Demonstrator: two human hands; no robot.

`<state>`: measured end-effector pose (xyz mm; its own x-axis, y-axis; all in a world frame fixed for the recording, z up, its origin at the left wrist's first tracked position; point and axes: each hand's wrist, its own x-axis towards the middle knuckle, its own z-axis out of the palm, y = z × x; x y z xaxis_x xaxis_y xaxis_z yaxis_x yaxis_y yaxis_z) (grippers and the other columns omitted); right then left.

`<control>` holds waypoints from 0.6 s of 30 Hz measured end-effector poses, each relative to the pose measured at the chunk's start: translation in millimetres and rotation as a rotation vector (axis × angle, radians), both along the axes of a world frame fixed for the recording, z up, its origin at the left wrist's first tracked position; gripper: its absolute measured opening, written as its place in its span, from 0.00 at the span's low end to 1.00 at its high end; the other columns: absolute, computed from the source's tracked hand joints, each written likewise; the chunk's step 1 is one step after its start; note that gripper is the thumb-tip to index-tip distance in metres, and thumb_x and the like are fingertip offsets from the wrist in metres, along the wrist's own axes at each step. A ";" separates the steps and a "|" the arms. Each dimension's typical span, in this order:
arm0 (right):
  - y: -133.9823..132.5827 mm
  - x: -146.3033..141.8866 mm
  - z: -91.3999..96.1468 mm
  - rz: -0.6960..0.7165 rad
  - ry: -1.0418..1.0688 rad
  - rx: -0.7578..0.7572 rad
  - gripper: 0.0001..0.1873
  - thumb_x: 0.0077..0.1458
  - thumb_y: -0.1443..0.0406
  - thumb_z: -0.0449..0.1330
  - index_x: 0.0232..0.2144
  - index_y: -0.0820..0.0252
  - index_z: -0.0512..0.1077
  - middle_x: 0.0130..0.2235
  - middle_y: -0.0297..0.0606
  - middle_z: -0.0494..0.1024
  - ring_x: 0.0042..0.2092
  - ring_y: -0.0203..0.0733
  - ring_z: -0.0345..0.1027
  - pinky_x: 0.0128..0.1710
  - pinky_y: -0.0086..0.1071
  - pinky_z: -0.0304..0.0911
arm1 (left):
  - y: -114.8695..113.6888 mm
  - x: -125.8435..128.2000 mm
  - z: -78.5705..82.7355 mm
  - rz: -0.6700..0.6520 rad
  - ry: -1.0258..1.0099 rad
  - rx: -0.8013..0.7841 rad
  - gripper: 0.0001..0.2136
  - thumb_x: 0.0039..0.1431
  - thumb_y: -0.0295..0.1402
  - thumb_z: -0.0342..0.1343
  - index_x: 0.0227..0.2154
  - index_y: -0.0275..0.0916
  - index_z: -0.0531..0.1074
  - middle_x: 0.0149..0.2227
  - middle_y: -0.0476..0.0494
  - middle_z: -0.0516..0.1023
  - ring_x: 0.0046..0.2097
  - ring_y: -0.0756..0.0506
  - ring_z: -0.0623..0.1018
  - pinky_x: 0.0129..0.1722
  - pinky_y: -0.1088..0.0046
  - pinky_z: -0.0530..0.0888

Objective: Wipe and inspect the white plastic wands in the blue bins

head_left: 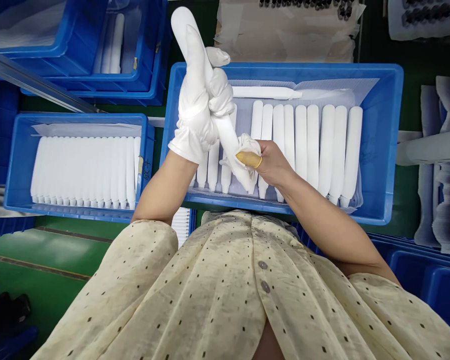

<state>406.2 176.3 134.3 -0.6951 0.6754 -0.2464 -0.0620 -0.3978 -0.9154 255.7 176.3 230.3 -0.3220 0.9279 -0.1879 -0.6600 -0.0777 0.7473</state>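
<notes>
My left hand (202, 102), in a white glove, is closed around a long white plastic part (228, 137) and holds it up at a slant over a blue bin (382, 150). My right hand (266, 162) is bare except for a yellow finger cot on the thumb. It pinches a white cloth (247, 147) against the lower end of that part. Below the hands, the blue bin holds a row of several identical white parts (315, 145) standing side by side on a sheet.
A second blue bin (18, 150) at the left holds another packed row of white parts. More blue bins (78, 55) sit at the back left and lower right. Foam trays (438, 165) are stacked at the right. The floor (41, 260) is green.
</notes>
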 end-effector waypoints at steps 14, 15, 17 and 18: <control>0.8 1.4 6.6 0.048 0.067 -0.200 0.22 0.35 0.53 0.75 0.23 0.60 0.71 0.25 0.33 0.71 0.30 0.38 0.67 0.29 0.32 0.64 | 9.3 -22.8 -12.6 -0.076 -0.203 0.125 0.29 0.78 0.52 0.34 0.28 0.38 0.67 0.16 0.62 0.46 0.14 0.59 0.49 0.13 0.84 0.50; 2.1 2.6 7.3 0.058 0.081 -0.231 0.23 0.35 0.52 0.76 0.23 0.59 0.71 0.26 0.33 0.72 0.31 0.39 0.68 0.30 0.33 0.65 | 10.9 -26.5 -15.2 -0.067 -0.210 0.156 0.28 0.78 0.51 0.37 0.29 0.39 0.67 0.16 0.61 0.47 0.14 0.59 0.48 0.12 0.84 0.51; 3.9 4.4 7.8 0.077 0.108 -0.271 0.24 0.34 0.51 0.76 0.23 0.59 0.70 0.27 0.35 0.72 0.32 0.41 0.69 0.30 0.34 0.66 | 12.5 -31.2 -17.4 -0.045 -0.215 0.202 0.25 0.77 0.51 0.41 0.29 0.41 0.68 0.16 0.61 0.49 0.14 0.58 0.47 0.12 0.83 0.51; 4.0 4.8 7.6 0.081 0.116 -0.275 0.25 0.34 0.50 0.76 0.23 0.59 0.70 0.27 0.35 0.73 0.32 0.41 0.69 0.31 0.34 0.67 | 12.4 -31.7 -16.6 -0.052 -0.219 0.207 0.25 0.77 0.50 0.40 0.29 0.41 0.69 0.16 0.61 0.50 0.14 0.58 0.47 0.12 0.83 0.51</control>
